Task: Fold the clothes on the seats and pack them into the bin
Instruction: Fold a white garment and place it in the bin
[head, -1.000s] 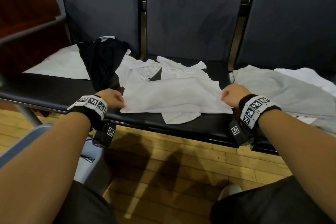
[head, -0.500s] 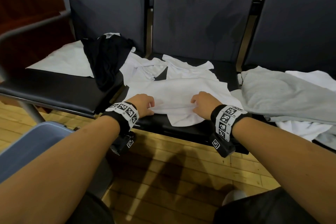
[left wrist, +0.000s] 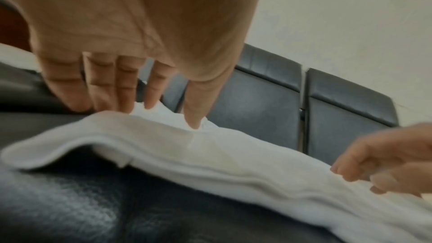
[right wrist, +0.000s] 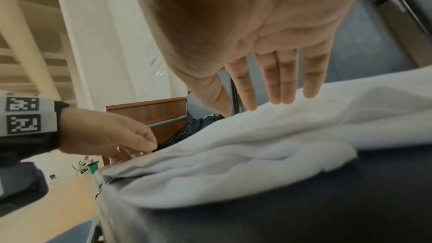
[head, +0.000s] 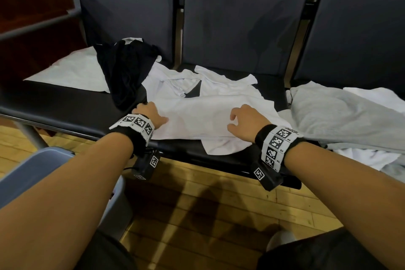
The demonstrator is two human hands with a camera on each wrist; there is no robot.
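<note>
A white shirt [head: 210,112] lies partly folded on the middle seat, its lower edge near the seat's front. My left hand [head: 153,113] rests on the shirt's left edge; in the left wrist view its fingers [left wrist: 126,88] reach down straight, tips on the white shirt [left wrist: 210,154]. My right hand [head: 242,121] lies on the shirt's right part, and its fingers [right wrist: 280,80] are straight, tips just at the cloth [right wrist: 257,145]. Neither hand grips anything. A blue-grey bin [head: 32,171] stands on the floor at my lower left, largely hidden by my left arm.
A black garment [head: 125,72] is heaped between the left and middle seats, over a flat white cloth [head: 70,70]. A grey garment [head: 341,114] and more white cloth [head: 377,96] cover the right seat. A metal armrest [head: 39,26] borders the left end. Wooden floor lies below.
Both hands left the shirt's outer lower corners, came together at its front edge, and now lie spread a little apart, flat on top of the shirt.
</note>
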